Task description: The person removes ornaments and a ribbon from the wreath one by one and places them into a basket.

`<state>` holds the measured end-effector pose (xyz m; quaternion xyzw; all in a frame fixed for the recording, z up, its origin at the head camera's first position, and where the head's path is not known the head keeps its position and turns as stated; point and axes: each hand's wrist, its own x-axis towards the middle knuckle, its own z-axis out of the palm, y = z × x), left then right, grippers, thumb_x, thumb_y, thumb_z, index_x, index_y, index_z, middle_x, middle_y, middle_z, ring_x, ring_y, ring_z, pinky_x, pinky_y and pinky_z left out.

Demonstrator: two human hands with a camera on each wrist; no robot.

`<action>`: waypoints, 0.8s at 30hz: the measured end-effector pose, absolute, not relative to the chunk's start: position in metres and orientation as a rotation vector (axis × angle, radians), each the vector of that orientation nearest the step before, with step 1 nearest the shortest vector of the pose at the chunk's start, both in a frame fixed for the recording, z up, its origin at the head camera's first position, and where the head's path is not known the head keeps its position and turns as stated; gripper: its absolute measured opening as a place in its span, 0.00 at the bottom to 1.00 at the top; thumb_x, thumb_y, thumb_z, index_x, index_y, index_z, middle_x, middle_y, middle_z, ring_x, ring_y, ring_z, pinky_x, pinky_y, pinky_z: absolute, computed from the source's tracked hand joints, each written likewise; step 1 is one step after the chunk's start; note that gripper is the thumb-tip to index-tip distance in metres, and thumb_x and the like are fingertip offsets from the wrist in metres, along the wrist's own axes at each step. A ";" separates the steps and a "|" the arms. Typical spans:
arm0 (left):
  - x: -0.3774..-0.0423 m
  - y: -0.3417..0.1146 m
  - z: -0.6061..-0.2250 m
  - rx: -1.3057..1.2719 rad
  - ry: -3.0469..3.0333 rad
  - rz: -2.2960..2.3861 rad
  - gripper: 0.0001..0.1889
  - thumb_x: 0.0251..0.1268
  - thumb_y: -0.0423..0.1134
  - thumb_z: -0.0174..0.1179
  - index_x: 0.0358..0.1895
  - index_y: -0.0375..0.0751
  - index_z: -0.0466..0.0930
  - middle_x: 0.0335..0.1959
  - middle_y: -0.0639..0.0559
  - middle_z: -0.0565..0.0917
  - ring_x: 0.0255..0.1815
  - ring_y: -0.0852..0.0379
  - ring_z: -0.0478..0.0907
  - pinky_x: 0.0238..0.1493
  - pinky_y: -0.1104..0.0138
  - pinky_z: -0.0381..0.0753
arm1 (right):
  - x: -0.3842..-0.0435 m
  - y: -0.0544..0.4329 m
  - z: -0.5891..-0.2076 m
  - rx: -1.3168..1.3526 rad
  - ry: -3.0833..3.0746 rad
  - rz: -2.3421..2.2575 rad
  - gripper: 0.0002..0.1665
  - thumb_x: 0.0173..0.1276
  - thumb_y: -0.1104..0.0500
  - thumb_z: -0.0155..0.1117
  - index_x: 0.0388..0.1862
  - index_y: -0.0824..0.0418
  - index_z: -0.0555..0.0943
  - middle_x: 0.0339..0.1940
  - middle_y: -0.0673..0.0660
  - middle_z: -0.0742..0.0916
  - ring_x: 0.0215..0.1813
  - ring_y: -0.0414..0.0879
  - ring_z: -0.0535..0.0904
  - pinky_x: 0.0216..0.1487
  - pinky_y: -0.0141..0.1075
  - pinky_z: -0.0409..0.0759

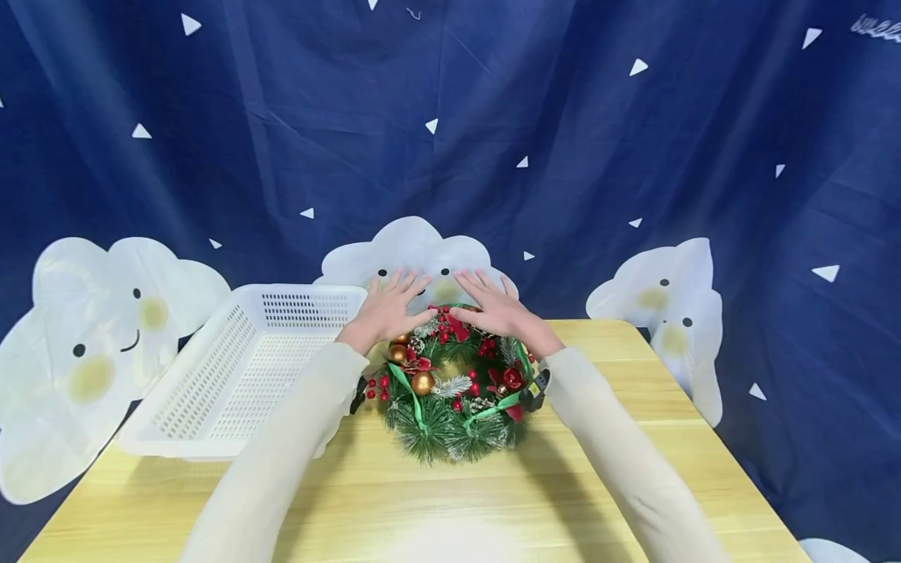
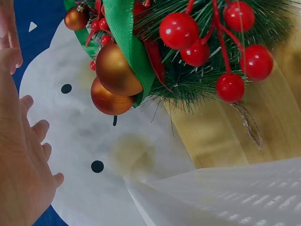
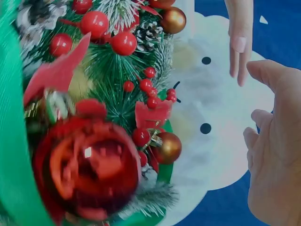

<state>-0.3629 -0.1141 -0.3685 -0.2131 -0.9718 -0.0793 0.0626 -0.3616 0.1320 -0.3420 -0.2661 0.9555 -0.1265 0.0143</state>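
A Christmas wreath [image 1: 450, 426] of green pine sprigs, with gold and red baubles, red berries and green ribbon, lies on the wooden table. Above its far left side my left hand [image 1: 393, 306] is held with the fingers spread. My right hand [image 1: 501, 311] hovers likewise over the far right side, the two thumbs pointing towards each other. Neither hand holds anything. In the left wrist view, gold baubles [image 2: 117, 70] and red berries [image 2: 178, 30] sit beside the left hand [image 2: 23, 155]. A shiny red bauble [image 3: 89, 165] fills the near part of the right wrist view.
A white plastic basket [image 1: 179, 447] with perforated walls stands on the table [image 1: 633, 375] to the left of the wreath. Behind the table hangs a dark blue curtain [image 1: 479, 117] printed with white clouds and triangles.
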 end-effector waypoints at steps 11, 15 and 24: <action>-0.350 -0.115 -0.366 -0.701 -2.932 -0.318 0.40 0.74 0.67 0.44 0.83 0.57 0.47 0.84 0.40 0.52 0.84 0.36 0.45 0.79 0.35 0.41 | -0.339 0.166 -0.342 -0.994 2.882 -0.446 0.45 0.76 0.32 0.49 0.85 0.42 0.47 0.86 0.47 0.50 0.87 0.50 0.39 0.81 0.59 0.27; -0.346 -0.113 -0.365 -0.713 -2.926 -0.320 0.41 0.73 0.68 0.45 0.83 0.54 0.49 0.84 0.42 0.52 0.84 0.36 0.47 0.79 0.36 0.42 | -0.331 0.185 -0.353 -1.048 2.867 -0.448 0.42 0.78 0.40 0.53 0.84 0.47 0.53 0.86 0.51 0.56 0.87 0.54 0.42 0.80 0.63 0.31; -0.337 -0.110 -0.369 -0.724 -2.943 -0.309 0.41 0.72 0.66 0.47 0.82 0.55 0.52 0.82 0.42 0.59 0.83 0.37 0.51 0.79 0.36 0.47 | -0.313 0.220 -0.377 -1.097 2.855 -0.543 0.41 0.75 0.41 0.59 0.82 0.50 0.60 0.84 0.54 0.61 0.85 0.58 0.48 0.79 0.68 0.39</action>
